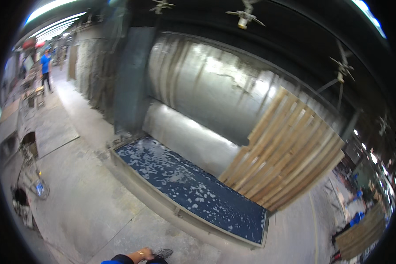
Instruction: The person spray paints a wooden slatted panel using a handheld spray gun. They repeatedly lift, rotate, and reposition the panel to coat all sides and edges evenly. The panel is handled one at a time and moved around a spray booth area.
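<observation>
My left hand [146,254] is low in the head view, coming out of a blue sleeve [119,259] with a gold-coloured band [141,254] at the wrist. It hangs beside a dark shoe [165,253] over the concrete floor. The fingers are too small and hidden to show whether they hold anything. My right hand is out of the picture. In front of me lies a long, low trough [163,200] of dark blue liquid [189,193] with pale foam patches, apart from my hand.
A tall metal panel [198,75] rises behind the trough. A tilted wooden slat panel [290,149] stands at its right end. Fans [244,20] hang overhead. A person in blue [46,66] stands far left; another blue-clad person [356,218] is at right near a wooden board [361,235].
</observation>
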### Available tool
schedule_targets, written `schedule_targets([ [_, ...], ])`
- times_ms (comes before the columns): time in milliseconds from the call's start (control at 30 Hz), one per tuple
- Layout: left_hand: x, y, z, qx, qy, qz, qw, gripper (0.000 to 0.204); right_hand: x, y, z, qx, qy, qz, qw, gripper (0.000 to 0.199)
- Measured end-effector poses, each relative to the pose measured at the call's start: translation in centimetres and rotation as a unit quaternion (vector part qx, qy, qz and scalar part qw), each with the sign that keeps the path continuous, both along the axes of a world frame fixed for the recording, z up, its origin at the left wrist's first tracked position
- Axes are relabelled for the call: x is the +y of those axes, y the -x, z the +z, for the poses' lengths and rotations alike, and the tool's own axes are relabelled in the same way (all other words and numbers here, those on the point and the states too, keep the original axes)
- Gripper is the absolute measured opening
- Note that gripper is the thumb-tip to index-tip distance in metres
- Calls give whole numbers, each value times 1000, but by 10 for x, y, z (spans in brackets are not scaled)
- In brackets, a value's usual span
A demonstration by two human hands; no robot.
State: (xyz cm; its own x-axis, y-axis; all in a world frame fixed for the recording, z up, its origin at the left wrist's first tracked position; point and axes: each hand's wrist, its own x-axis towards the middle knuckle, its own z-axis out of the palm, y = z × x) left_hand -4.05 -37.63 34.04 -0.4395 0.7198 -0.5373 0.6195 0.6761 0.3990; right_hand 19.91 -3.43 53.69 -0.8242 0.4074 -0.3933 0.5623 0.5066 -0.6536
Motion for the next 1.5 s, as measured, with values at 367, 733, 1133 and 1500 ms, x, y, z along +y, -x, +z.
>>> schedule_targets([
  [367,-92,8,-6,-223,152,316,910,38,-32,-164,-105,-140,55,-152,977,48],
  [733,62,39,62,-289,-97,320,897,24,-75,-239,-176,-274,95,-203,935,51],
  [1133,61,13,67,-243,100,187,947,33,-128,-276,-139,-247,165,-297,908,53],
  [1500,123,-23,126,-308,81,119,940,56,-148,-300,-109,-229,164,-358,890,51],
])
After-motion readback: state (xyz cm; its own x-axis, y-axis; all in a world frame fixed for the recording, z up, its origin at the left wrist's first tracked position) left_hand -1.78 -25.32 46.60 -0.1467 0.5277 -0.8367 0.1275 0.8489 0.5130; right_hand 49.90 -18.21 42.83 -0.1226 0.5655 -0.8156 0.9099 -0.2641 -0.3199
